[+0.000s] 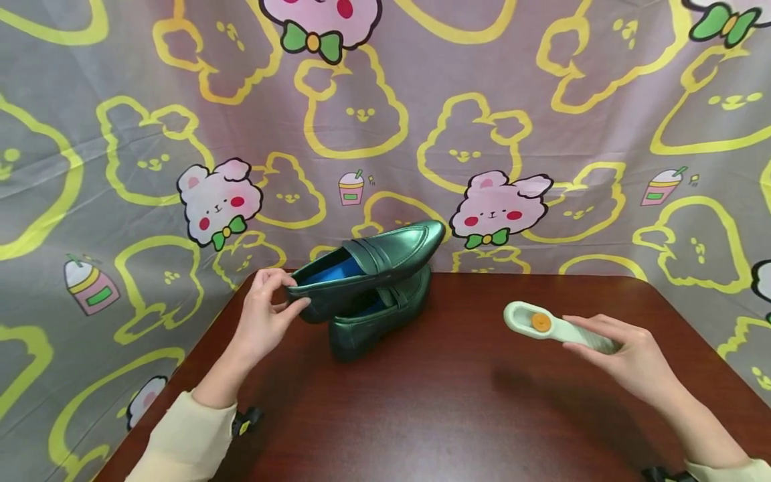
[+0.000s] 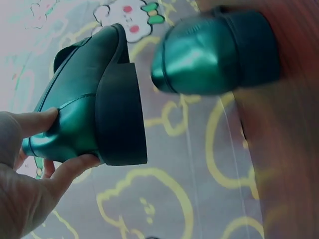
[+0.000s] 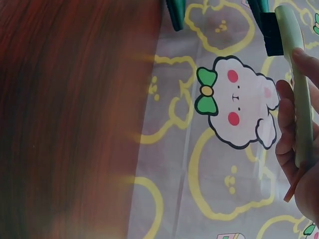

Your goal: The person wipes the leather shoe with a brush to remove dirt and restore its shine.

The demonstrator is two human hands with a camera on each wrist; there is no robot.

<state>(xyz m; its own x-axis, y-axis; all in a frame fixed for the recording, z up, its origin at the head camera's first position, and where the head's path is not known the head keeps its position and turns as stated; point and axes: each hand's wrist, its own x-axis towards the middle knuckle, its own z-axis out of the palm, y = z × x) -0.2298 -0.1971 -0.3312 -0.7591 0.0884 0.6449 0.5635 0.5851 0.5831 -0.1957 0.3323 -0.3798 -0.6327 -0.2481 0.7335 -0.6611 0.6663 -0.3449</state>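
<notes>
My left hand (image 1: 262, 321) pinches the heel end of a shiny dark green loafer (image 1: 400, 251), thumb on the near side. That loafer is raised, with its toe pointing up and right; a blue insole shows inside. Below and partly behind it, a second green loafer (image 1: 364, 335) stands on the table. In the left wrist view the held loafer (image 2: 75, 119) shows its black heel. On the right, my right hand (image 1: 632, 358) grips a pale green handheld tool (image 1: 560, 330) with a round orange button (image 1: 541, 322) near its rounded end. The tool's exact kind is unclear.
A dark reddish-brown table (image 1: 446, 408) lies under both hands. Behind it and at both sides hangs a grey-pink curtain (image 1: 409, 87) printed with yellow outlines and cartoon rabbits. From the tool's lower end, an orange strap (image 3: 295, 185) hangs in the right wrist view.
</notes>
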